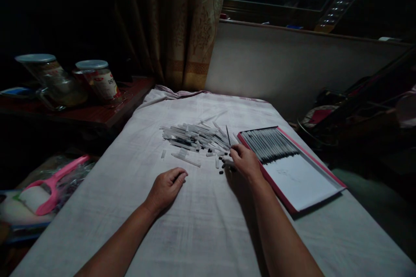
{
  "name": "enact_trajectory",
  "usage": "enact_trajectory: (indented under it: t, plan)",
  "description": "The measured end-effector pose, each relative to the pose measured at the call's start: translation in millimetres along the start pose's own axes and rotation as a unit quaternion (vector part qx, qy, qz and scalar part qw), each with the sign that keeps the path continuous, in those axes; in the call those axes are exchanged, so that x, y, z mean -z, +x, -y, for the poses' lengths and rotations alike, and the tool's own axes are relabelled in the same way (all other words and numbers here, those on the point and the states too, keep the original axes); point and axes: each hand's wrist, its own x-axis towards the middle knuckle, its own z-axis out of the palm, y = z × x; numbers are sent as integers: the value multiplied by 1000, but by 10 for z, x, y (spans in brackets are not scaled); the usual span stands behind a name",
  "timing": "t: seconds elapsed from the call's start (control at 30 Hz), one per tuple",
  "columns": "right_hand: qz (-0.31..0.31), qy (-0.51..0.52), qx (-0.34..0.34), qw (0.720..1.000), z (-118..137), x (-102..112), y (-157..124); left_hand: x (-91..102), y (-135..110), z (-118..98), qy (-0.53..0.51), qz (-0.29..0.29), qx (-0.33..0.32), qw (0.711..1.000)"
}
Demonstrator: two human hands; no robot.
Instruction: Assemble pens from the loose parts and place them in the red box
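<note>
My right hand (244, 161) pinches a thin dark pen refill (228, 135), which points upward beside the open box. Lying curled on the cloth, my left hand (167, 187) has its fingers closed; a dark spot shows by the thumb, and what it holds, if anything, is hidden. Beyond both hands spreads a loose pile of clear pen barrels (195, 135). Small black plugs (221, 172) and short clear pen caps (217, 162) are scattered near my right hand. In the red-edged box (286, 205), a row of pens (273, 143) lies side by side at the far end.
A white cloth (195, 233) covers the table. At left, a dark red side table (130, 95) bears a lidded jar (100, 80) and a glass pitcher (58, 82). Lower left lies a pink-handled tool (53, 186) among plastic bags. A curtain (182, 30) hangs behind.
</note>
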Motion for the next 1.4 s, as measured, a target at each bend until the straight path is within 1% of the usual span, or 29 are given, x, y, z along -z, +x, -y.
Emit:
enact_trajectory:
  t: [0.07,0.13,0.23,0.33,0.43,0.53,0.6,0.63,0.7,0.77,0.83,0.93,1.07,1.17,1.2,1.23,1.33,1.37,1.4]
  plan:
    - [-39,113,-14,993,-88,-57,-100,-6,16,19,26,-28,-24,999]
    - [-60,203,-16,977,-137,-100,-162,-16,59,48,70,-59,-60,994]
    - [-55,304,-24,951,-144,-94,-182,-45,184,91,173,-81,-125,974]
    - [-28,387,-34,921,-118,-22,-166,-83,351,101,267,-53,-167,948]
    - [-28,431,-21,902,-86,64,-160,-104,477,70,306,-26,-180,935]
    - [-80,457,-21,886,-31,146,-172,-106,478,15,294,-17,-199,935]
    - [-109,494,-32,862,29,194,-188,-111,403,-18,258,-29,-206,944]
    - [-109,516,-39,849,65,213,-198,-117,351,-30,235,-44,-200,950]
    - [-79,553,-44,828,146,236,-221,-135,243,-45,192,-74,-170,964]
    - [-40,573,-41,818,229,235,-248,-152,155,-49,164,-94,-140,972]
    - [-15,578,-36,815,302,212,-277,-162,101,-48,150,-104,-125,975]
    - [6,577,-23,816,381,155,-316,-161,74,-44,143,-112,-121,976]
    - [21,562,-12,827,430,99,-349,-155,63,-43,142,-114,-124,975]
    - [32,531,4,847,457,68,-374,-159,50,-61,136,-108,-113,978]
    - [45,515,14,856,465,53,-383,-161,45,-72,133,-106,-108,980]
    - [71,494,25,866,468,34,-392,-162,42,-86,131,-105,-103,980]
    - [182,419,59,888,420,-35,-392,-157,33,-125,123,-101,-95,983]
    - [197,389,64,898,375,-52,-377,-151,29,-133,120,-102,-92,983]
    - [189,357,65,912,315,-61,-355,-144,23,-138,117,-104,-89,984]
